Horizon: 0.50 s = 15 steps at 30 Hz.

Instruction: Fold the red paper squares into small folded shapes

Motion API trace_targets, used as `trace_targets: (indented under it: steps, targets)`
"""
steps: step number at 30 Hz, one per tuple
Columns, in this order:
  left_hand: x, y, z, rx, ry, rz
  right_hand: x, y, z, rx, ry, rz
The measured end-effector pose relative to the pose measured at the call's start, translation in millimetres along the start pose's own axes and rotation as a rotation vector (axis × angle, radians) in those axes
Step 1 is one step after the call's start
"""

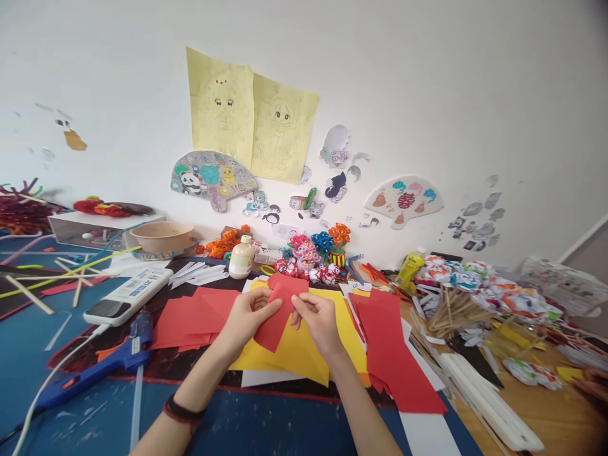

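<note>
Between my two hands is a piece of red paper (274, 326), bent or folded over and held above the yellow sheets (304, 361). My left hand (251, 310) pinches its left side, thumb on top. Thumb and fingers of my right hand (316, 313) close on its right edge. Red paper sheets (197, 316) lie in a loose pile to the left, and a longer stack of red strips (392, 354) lies to the right. White sheets show under the yellow ones.
At left lie a blue glue gun (128, 354), a white power strip (130, 294) and thin wooden sticks (76, 278). Behind stand a glue bottle (241, 258) and small craft flowers (306, 250). On the right are paper-topped sticks (456, 310) and a long white tool (489, 399).
</note>
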<state>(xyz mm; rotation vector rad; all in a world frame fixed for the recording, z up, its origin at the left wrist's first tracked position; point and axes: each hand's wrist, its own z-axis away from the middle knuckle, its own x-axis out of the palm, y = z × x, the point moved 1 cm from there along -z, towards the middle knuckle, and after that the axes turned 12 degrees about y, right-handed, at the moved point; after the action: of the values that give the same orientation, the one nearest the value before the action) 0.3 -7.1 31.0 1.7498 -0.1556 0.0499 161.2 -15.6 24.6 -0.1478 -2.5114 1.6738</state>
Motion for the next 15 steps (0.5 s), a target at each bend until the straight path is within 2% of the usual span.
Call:
trace_targets:
  steps: [8, 11, 15]
  targets:
    - [0.1, 3.1, -0.2, -0.005, -0.038, -0.003, -0.3, -2.2, 0.2, 0.012, -0.012, -0.011]
    - [-1.9, 2.5, -2.2, 0.043, -0.028, -0.052, -1.2, -0.8, -0.1, 0.021, -0.046, 0.009]
    - [-5.7, -2.8, -6.0, 0.151, 0.047, -0.153, -2.0, 1.6, 0.0, 0.026, -0.092, 0.035]
